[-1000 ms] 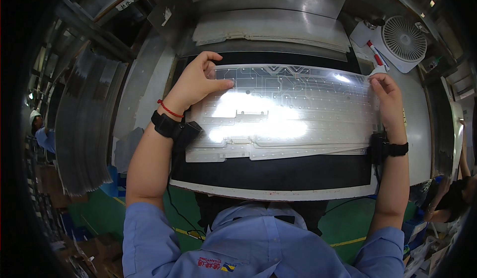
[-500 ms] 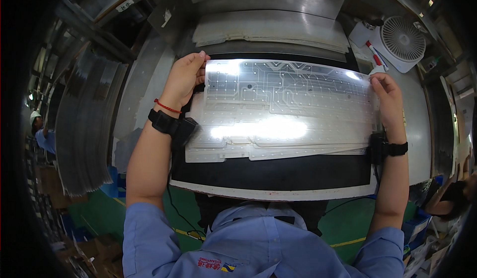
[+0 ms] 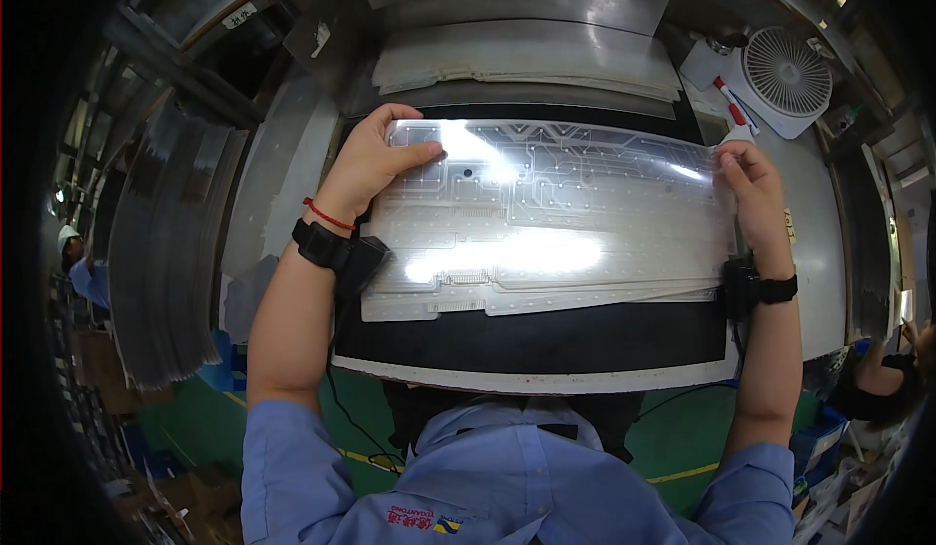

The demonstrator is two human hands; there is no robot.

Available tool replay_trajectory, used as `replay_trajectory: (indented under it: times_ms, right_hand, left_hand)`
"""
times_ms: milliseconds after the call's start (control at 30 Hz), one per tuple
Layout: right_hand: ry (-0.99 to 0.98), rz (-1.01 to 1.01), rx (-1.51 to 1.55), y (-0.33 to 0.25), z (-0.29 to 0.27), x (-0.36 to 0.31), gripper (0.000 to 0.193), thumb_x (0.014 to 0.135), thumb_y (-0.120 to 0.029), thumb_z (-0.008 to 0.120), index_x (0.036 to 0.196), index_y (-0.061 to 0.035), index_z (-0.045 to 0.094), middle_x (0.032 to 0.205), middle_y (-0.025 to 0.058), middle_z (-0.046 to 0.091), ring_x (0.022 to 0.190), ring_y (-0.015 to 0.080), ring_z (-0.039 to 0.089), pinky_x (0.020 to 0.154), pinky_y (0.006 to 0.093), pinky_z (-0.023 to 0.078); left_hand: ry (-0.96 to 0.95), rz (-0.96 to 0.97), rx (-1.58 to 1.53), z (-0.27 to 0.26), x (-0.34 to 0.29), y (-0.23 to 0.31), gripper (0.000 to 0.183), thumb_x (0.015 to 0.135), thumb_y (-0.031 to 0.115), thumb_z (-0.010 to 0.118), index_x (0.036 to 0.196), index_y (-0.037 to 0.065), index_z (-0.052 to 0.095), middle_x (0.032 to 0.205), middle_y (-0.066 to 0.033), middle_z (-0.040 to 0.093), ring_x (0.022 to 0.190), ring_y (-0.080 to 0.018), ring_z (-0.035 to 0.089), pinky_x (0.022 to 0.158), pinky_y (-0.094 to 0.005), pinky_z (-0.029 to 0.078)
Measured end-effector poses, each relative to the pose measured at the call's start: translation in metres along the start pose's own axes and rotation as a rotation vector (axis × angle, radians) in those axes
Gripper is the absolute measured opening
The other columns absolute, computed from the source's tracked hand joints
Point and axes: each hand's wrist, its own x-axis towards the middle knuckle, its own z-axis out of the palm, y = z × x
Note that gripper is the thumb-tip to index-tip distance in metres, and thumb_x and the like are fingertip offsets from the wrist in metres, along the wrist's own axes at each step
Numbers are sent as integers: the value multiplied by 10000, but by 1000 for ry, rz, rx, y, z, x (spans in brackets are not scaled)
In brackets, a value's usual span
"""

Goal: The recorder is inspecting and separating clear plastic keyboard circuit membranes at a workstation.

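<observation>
A clear plastic sheet printed with fine circuit lines and dots (image 3: 575, 179) is held between my two hands, tilted up toward me. My left hand (image 3: 375, 160) grips its far left corner, thumb on the face and fingers behind. At the far right corner, my right hand (image 3: 751, 179) pinches the edge between thumb and fingers. Beneath it, similar clear sheets (image 3: 409, 303) lie slightly fanned on a black mat (image 3: 546, 340). Bright glare hides part of the printed pattern.
A stack of pale sheets (image 3: 526, 53) lies behind the mat. A white fan (image 3: 785, 72) and a red marker (image 3: 729, 101) are at the far right. Tall stacks of sheets (image 3: 171, 243) stand on the left. Other people are at both sides.
My left thumb has come over the sheet's face, and the left hand now grips the corner more deeply. The sheet has shifted slightly left and bowed; my right hand keeps its pinch.
</observation>
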Motion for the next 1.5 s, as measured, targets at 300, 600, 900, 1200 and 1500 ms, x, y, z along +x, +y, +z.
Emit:
replay_trajectory:
  times_ms: [300,600,900,1200,1500]
  right_hand:
    - [45,36,-28,1,-2,2,151,969,-149,567,1047,-37,629,864,-29,587,778,67,538,735,221,455]
    - [127,82,13,1,-2,2,161,972,-169,572,1059,-47,631,887,-27,592,768,61,536,679,210,458]
    - [239,93,119,-8,2,2,359,989,-249,549,1296,-63,544,899,-5,587,736,49,540,620,201,453]
    - [64,143,-265,4,-9,3,354,971,-244,568,1261,-41,584,1053,39,625,926,109,560,841,245,440]
    - [-130,77,-419,2,-3,-3,156,905,-112,623,1036,-27,631,933,2,607,873,96,550,813,239,433]
  left_hand:
    - [91,-50,-175,-15,14,-24,200,978,180,526,1096,34,594,912,12,620,770,-67,582,696,-203,476]
    - [-16,-42,-238,-15,17,-27,244,1015,234,473,1067,46,620,741,51,566,606,-24,450,546,-184,370]
    - [8,2,-415,-28,18,-27,307,1025,284,468,1173,32,560,925,-40,647,566,-17,460,473,-139,362]
    - [241,39,-580,-22,20,-21,302,999,247,526,1191,14,542,1153,-99,625,1014,-157,605,882,-258,494]
    - [56,-46,-272,-28,17,-24,263,986,234,539,1145,29,579,1124,-91,642,1000,-163,618,862,-285,507]
